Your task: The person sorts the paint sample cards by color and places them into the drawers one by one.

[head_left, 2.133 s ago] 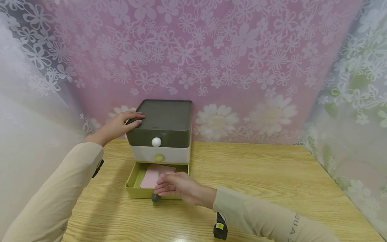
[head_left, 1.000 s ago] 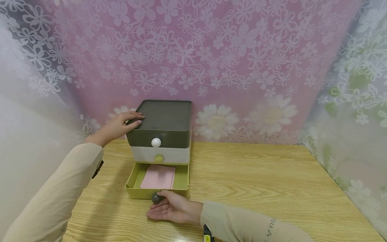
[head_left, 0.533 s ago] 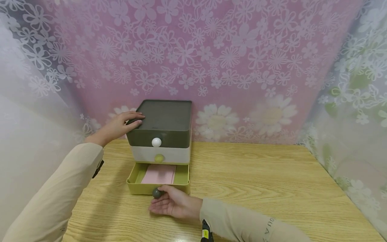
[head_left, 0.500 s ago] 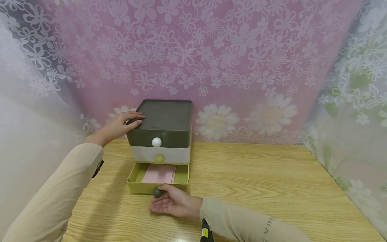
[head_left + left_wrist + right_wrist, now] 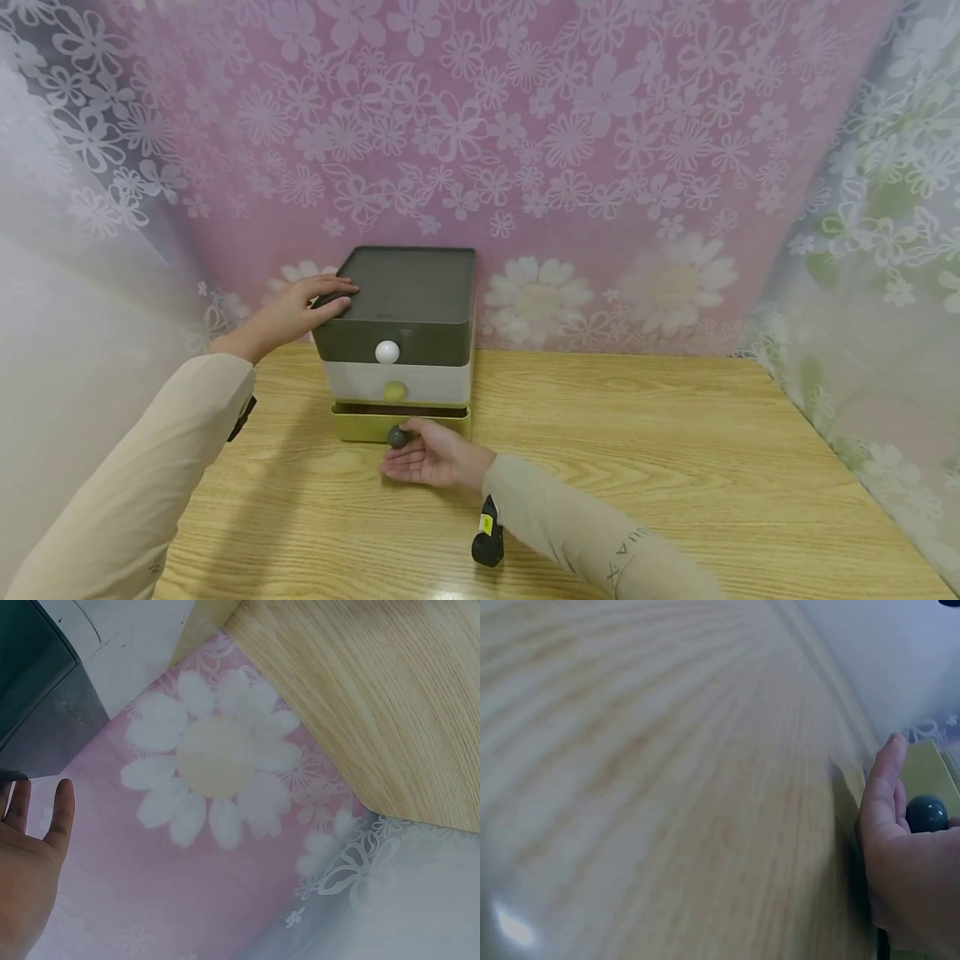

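A small desktop drawer unit (image 5: 408,287) stands against the back curtain, with a dark top drawer, a white middle one and a green bottom drawer (image 5: 363,427). My left hand (image 5: 296,308) rests on the top's left edge, fingers laid out over the rim. In the left wrist view that hand's fingers touch the dark casing (image 5: 56,724). The bottom drawer sticks out slightly, only a narrow dark gap showing above its front. My right hand (image 5: 435,457), palm up, holds its dark round knob (image 5: 927,813) between thumb and fingers. The drawer's contents are hidden.
The unit stands on a wood-grain table (image 5: 637,467). A white knob (image 5: 387,352) and a green knob (image 5: 393,391) project from the upper drawers. A pink floral curtain (image 5: 525,167) hangs behind, with pale curtains at both sides.
The bottom drawer has slid inward from well out to nearly in, hiding the pink cards inside. My right hand reached its knob and moved forward with it. My left hand stayed put.
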Action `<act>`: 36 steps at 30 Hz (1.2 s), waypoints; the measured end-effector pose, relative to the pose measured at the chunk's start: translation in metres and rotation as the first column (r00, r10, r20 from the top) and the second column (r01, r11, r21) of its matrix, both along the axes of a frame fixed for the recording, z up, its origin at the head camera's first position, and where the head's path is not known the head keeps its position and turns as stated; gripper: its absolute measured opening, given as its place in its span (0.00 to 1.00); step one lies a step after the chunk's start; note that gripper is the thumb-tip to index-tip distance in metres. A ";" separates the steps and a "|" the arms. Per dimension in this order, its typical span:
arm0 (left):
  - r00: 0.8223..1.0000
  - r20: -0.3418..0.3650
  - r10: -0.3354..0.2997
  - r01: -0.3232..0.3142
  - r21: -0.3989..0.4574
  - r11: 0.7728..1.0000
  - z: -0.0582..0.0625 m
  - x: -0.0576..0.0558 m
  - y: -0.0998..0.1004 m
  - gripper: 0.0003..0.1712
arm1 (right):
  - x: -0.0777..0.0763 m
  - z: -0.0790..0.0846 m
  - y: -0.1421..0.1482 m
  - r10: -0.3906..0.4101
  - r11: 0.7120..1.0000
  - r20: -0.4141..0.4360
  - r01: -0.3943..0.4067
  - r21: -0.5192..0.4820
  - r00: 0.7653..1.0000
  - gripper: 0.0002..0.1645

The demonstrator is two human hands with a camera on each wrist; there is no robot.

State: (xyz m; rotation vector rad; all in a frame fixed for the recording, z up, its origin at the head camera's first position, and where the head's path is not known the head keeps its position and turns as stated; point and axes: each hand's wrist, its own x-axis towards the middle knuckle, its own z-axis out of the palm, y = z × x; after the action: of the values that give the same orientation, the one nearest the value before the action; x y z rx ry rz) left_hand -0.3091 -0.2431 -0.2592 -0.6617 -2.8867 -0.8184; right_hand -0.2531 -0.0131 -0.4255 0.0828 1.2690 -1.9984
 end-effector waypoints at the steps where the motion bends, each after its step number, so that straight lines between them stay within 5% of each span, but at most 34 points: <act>1: 1.000 0.003 -0.007 0.007 0.001 1.000 0.001 0.000 0.000 0.27 | -0.003 0.000 0.000 -0.004 1.000 0.001 0.004 0.004 1.000 0.31; 10: 1.000 0.000 -0.015 0.015 0.012 1.000 0.001 0.001 0.002 0.27 | -0.019 -0.003 -0.001 -0.034 0.999 0.019 0.034 -0.010 0.999 0.30; 24: 1.000 0.015 -0.025 0.025 0.003 1.000 0.003 0.003 0.002 0.27 | -0.014 0.006 0.018 0.035 0.999 0.017 -0.035 -0.014 0.999 0.33; 29: 1.000 0.011 -0.015 0.015 -0.008 1.000 0.002 0.002 0.001 0.28 | -0.003 0.025 0.050 0.079 0.990 -0.148 -0.060 0.124 0.986 0.27; 36: 0.999 -0.029 0.038 -0.039 -0.033 0.999 0.003 0.008 0.003 0.29 | 0.008 0.048 0.110 0.150 0.922 -0.418 0.025 0.386 0.896 0.23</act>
State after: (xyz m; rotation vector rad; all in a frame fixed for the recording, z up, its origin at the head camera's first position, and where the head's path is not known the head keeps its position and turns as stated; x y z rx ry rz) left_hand -0.3007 -0.2404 -0.2565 -0.6130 -2.8837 -0.7515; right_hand -0.2450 0.0965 -0.3770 -0.2392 1.9204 -1.7384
